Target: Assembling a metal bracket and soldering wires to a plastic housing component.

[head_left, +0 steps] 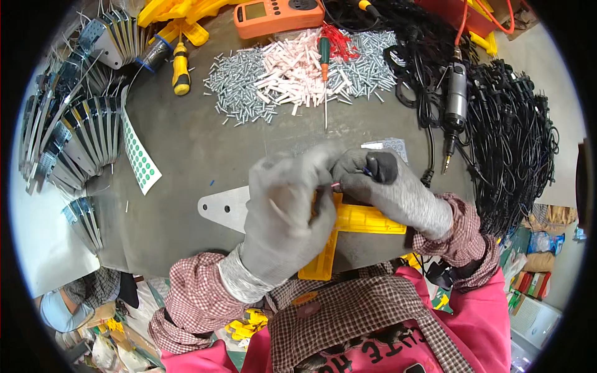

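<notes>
Both my hands wear grey gloves and meet over the near middle of the table. My left hand (280,211) is smeared by motion, so its fingers do not read clearly. Closed in a pinch, my right hand (392,186) has a small pink tip and a bit of dark blue showing at its fingers; what it holds is too small to name. Beneath the hands lies a yellow plastic bracket (370,219), partly covered by them. A pale metal plate (219,210) with holes sticks out to the left of my left hand. Beyond my right hand lies a small clear sheet (393,148).
Screws (239,84) and pale pink plugs (289,68) are heaped at the back, with a screwdriver (324,59) across them. An orange meter (277,15) stands behind. Black cables (507,137) and a power screwdriver (457,93) are right; metal plates (93,127) and a sticker sheet (142,155) left.
</notes>
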The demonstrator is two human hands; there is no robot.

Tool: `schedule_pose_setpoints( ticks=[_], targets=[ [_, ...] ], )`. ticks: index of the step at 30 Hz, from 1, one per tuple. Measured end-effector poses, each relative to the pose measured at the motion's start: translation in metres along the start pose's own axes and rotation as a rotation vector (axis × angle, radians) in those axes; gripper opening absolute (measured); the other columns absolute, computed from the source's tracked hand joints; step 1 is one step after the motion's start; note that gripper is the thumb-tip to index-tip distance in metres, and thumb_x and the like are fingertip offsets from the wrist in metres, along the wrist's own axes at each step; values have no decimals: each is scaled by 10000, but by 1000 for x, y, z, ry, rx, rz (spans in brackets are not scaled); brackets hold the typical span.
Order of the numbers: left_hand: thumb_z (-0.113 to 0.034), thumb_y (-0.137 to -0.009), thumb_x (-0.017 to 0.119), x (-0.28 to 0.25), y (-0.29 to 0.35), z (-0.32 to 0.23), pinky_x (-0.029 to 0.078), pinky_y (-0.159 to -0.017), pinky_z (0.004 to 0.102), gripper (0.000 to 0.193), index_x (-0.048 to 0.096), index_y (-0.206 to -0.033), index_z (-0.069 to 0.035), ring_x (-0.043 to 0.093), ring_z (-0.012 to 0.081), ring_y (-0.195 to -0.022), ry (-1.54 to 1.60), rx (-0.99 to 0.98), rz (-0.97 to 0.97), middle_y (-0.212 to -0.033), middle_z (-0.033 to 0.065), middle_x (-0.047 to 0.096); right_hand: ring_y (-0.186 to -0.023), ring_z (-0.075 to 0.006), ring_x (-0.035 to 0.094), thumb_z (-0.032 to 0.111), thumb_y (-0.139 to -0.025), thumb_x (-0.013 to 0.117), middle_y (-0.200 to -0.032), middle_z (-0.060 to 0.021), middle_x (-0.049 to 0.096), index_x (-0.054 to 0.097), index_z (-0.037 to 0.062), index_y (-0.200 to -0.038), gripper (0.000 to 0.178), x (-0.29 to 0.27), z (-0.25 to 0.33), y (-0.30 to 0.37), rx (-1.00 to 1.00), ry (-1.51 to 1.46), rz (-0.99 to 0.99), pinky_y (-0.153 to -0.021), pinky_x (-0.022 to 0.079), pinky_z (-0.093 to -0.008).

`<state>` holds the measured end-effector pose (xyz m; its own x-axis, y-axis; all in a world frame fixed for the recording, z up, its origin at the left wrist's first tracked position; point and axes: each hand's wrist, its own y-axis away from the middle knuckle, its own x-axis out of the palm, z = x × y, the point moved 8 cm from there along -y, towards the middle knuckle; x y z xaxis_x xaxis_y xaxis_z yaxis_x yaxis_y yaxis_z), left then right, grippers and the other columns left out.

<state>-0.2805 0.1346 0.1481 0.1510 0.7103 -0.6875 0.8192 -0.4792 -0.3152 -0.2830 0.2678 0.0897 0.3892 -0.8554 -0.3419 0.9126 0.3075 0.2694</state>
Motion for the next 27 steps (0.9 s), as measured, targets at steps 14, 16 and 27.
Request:
schedule_pose_setpoints(
  ticks=[14,16,27],
  targets=[
    [86,-759,629,0,-4,20,453,-958,394,529,563,-1267,-49,647,251,-884,215,-140,40,-883,81,687,-858,-279,662,149,-874,706,-964,-93,619,597,116,-1201,347,-9,52,19,-438,447,-114,-691,535,-362],
    [76,-779,634,8,-2,32,447,-980,339,520,548,-1281,-30,645,223,-975,351,-328,144,-933,89,702,-857,-292,659,135,-871,700,-958,-90,617,598,119,-1198,343,-6,49,26,-502,614,-90,-679,536,-375],
    [68,-700,659,-7,7,-7,407,-1011,442,556,628,-1228,-101,562,256,-1004,-191,146,-49,-1020,39,626,-703,-139,577,136,-898,709,-828,-86,625,634,39,-1064,206,-12,38,16,-342,257,-84,-657,493,-301]
  ],
)
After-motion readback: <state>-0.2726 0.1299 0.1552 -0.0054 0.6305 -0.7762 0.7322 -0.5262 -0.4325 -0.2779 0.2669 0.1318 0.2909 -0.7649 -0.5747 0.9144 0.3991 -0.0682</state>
